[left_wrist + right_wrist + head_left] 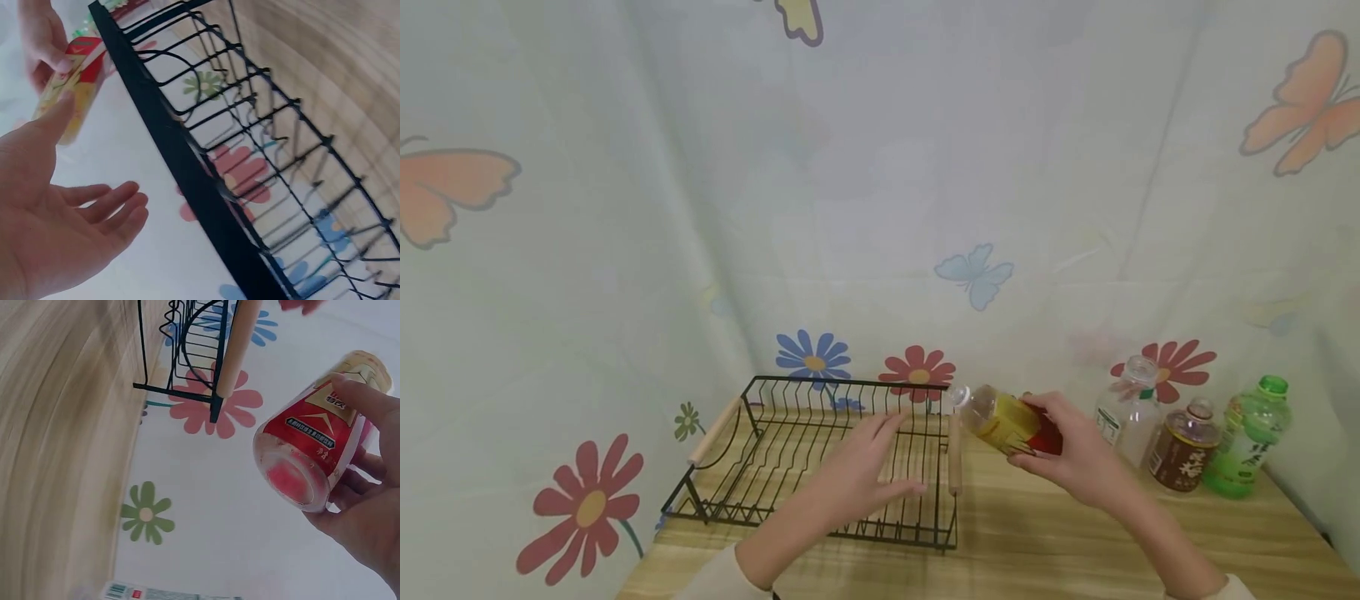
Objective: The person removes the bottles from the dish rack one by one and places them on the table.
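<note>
My right hand grips a plastic bottle with a red and yellow label round its lower part. The bottle is tilted, its clear neck pointing left toward the black wire dish rack. In the right wrist view the bottle's base faces the camera, with the fingers wrapped about the red label. Over the rack, my left hand is held with fingers spread and nothing in it. The left wrist view shows the left palm beside the rack's dark rail, with the bottle beyond the thumb.
To the right stand a clear bottle, a brown-labelled bottle and a green bottle on the wooden table. Wooden handles flank the rack. A curtain with flowers and butterflies hangs behind.
</note>
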The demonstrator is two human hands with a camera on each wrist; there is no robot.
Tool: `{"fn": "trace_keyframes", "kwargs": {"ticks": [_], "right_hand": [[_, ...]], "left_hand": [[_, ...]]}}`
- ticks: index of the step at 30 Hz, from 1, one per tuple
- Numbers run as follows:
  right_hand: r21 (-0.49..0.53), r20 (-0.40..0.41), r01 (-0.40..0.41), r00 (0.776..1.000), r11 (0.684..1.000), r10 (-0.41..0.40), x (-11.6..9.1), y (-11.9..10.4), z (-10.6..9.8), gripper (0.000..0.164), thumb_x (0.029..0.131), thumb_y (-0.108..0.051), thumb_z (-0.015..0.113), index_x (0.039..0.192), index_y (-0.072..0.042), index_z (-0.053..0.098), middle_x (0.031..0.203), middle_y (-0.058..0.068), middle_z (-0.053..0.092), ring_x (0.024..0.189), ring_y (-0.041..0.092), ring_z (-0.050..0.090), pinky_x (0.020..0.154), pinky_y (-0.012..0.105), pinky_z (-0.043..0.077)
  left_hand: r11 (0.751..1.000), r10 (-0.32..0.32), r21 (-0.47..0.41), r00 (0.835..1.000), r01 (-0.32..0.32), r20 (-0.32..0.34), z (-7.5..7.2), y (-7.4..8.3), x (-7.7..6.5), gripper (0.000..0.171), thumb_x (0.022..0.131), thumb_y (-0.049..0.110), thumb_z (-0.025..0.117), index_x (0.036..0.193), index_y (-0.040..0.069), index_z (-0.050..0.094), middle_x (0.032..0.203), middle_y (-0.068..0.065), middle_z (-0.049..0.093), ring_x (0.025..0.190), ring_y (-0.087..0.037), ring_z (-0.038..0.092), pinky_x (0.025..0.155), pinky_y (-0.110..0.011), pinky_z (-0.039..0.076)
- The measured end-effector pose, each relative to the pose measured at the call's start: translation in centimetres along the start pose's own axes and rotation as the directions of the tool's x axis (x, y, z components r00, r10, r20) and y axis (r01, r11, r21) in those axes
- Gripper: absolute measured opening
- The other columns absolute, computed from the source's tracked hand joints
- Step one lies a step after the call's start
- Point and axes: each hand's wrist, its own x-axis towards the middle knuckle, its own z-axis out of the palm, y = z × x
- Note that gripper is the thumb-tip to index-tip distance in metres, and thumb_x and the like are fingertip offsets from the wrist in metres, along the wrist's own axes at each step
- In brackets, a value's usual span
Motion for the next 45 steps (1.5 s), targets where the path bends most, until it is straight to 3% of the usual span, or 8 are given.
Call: {"fn": "trace_keyframes", "kwargs": {"ticks": [5,9,13,17,21,26,33,45], "right_hand": [[0.129,-0.005,-0.121,0.992,0.984,0.123,-0.1,1.7,-0.1,0.075,0.090,-0.025,0.088,0.150,-0.006,0.048,0.133,0.016,0.062,0.110,0.034,0.069,0.087,0.040,0.061],[0.183,0.006,-0.206,0.978,0.961,0.208,-0.2,3.1,0.2,0.075,0.094,-0.031,0.084,0.153,-0.006,0.043,0.137,0.018,0.059,0.119,0.039,0.066,0.096,0.052,0.058],[0.236,0.012,-0.299,0.952,0.925,0.305,-0.3,4.2,0.3,0.076,0.098,-0.036,0.080,0.155,-0.007,0.039,0.144,0.021,0.053,0.128,0.045,0.059,0.101,0.061,0.053],[0.258,0.006,-0.354,0.931,0.899,0.365,-0.4,5.2,0.6,0.078,0.098,-0.039,0.078,0.155,-0.005,0.037,0.148,0.025,0.050,0.134,0.050,0.053,0.103,0.065,0.051],[0.312,0.010,-0.373,0.921,0.874,0.389,-0.6,6.5,1.5,0.078,0.099,-0.034,0.079,0.155,0.000,0.036,0.150,0.028,0.049,0.138,0.049,0.048,0.108,0.064,0.046],[0.387,0.066,-0.417,0.902,0.823,0.426,-0.7,8.2,2.8,0.082,0.098,-0.026,0.080,0.157,0.002,0.031,0.155,0.031,0.044,0.145,0.050,0.040,0.116,0.065,0.039],[0.332,0.090,-0.457,0.886,0.825,0.454,-0.7,10.2,4.2,0.087,0.096,-0.024,0.082,0.159,0.004,0.028,0.153,0.034,0.044,0.143,0.052,0.042,0.115,0.064,0.040],[0.266,0.105,-0.492,0.870,0.829,0.482,-0.2,11.3,4.8,0.087,0.096,-0.020,0.082,0.158,0.009,0.028,0.152,0.038,0.042,0.141,0.059,0.042,0.112,0.066,0.043]], "left_hand": [[0.999,-0.033,-0.019,0.996,0.034,0.082,0.2,-1.2,-1.0,0.103,0.088,0.082,0.059,0.159,0.008,0.046,0.157,-0.014,0.051,0.145,-0.033,0.048,0.117,-0.053,0.043],[0.996,-0.055,-0.060,0.984,0.066,0.168,0.2,-2.0,-1.7,0.095,0.085,0.082,0.064,0.153,0.017,0.057,0.155,-0.010,0.055,0.143,-0.036,0.049,0.114,-0.059,0.044],[0.992,-0.012,-0.119,0.964,0.044,0.264,0.1,-2.6,-2.4,0.082,0.083,0.079,0.070,0.148,0.030,0.062,0.154,-0.003,0.056,0.144,-0.034,0.049,0.111,-0.062,0.045],[0.978,0.074,-0.210,0.943,-0.004,0.325,0.5,-3.3,-2.8,0.076,0.085,0.075,0.073,0.147,0.032,0.062,0.141,0.012,0.063,0.128,-0.016,0.060,0.102,-0.046,0.055],[0.956,0.132,-0.291,0.935,-0.033,0.330,1.4,-3.9,-3.0,0.065,0.088,0.069,0.075,0.141,0.032,0.066,0.127,0.022,0.066,0.110,-0.002,0.063,0.089,-0.031,0.057],[0.935,0.131,-0.354,0.942,-0.015,0.308,2.4,-4.4,-3.4,0.052,0.090,0.066,0.074,0.128,0.031,0.073,0.116,0.022,0.070,0.100,-0.002,0.067,0.081,-0.025,0.057],[0.880,0.167,-0.475,0.937,-0.001,0.307,3.4,-4.7,-3.9,0.042,0.096,0.056,0.073,0.119,0.020,0.077,0.108,0.015,0.073,0.090,0.002,0.067,0.081,-0.023,0.057],[0.888,0.185,-0.458,0.938,-0.032,0.293,3.5,-4.9,-3.7,0.025,0.099,0.053,0.071,0.102,0.030,0.078,0.096,0.022,0.070,0.085,0.002,0.066,0.077,-0.021,0.056]]}}
